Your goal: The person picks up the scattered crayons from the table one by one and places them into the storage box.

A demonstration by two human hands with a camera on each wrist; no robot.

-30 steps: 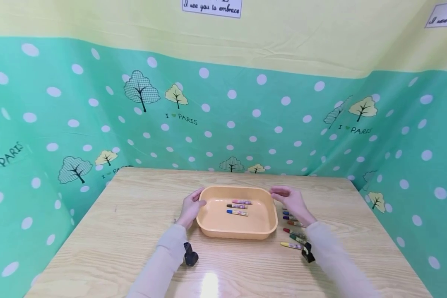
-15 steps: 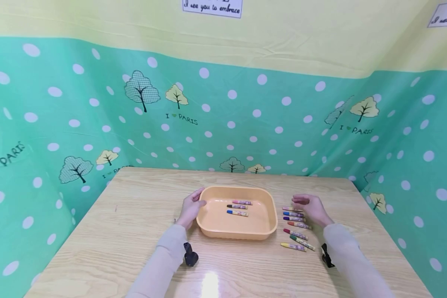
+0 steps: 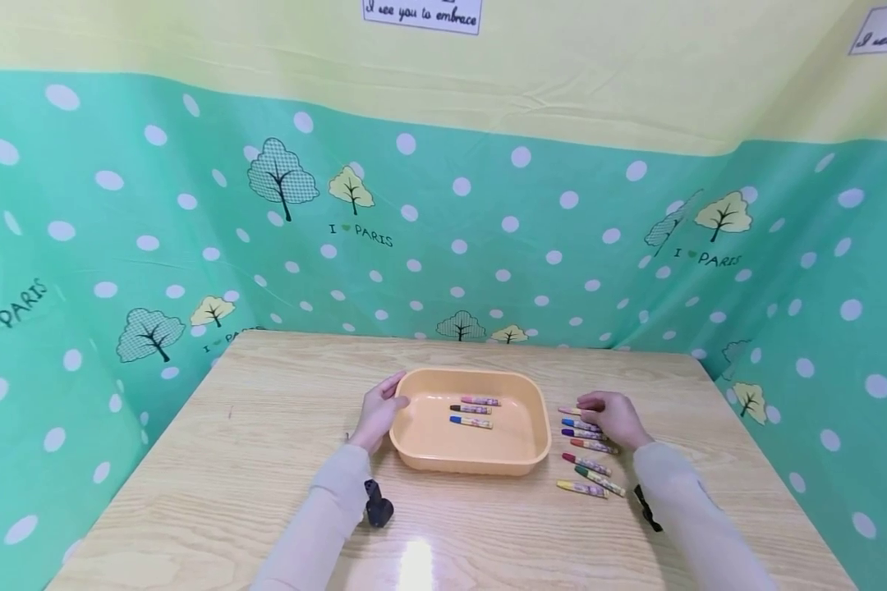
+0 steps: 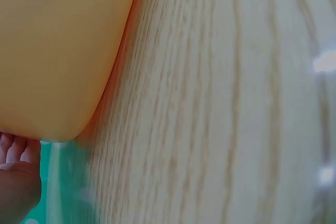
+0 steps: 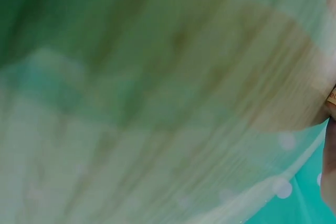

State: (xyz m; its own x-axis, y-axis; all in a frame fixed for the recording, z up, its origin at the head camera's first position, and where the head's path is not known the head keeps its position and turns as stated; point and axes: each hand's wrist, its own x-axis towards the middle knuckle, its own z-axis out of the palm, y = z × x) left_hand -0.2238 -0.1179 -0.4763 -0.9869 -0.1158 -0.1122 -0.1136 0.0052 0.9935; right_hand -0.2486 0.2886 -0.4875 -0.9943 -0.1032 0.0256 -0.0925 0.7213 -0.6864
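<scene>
My left hand [image 3: 375, 417] grips the left rim of a peach plastic tray [image 3: 469, 464], thumb over the edge and fingers outside. In the left wrist view the hand [image 4: 18, 182] shows beside the tray wall [image 4: 58, 56]. Inside the tray lie a pink crayon [image 3: 482, 401], a black crayon [image 3: 471, 410] and a blue crayon [image 3: 471, 423]. Right of the tray, my right hand [image 3: 615, 417] pinches a light pink crayon [image 3: 569, 410] at the far end of a row. A bit of its wrapper [image 5: 332, 96] shows by the fingers in the right wrist view.
Nearer me in the row lie blue [image 3: 581, 424], purple [image 3: 583, 434], orange [image 3: 594, 446], red [image 3: 587, 465], green [image 3: 599, 481] and yellow [image 3: 582, 489] crayons on the wooden table [image 3: 229, 476]. A patterned green curtain [image 3: 384, 271] hangs behind.
My right hand has left the tray's right rim, moved right and come down onto the light pink crayon, its fingers closing on it. The left hand and tray have stayed put.
</scene>
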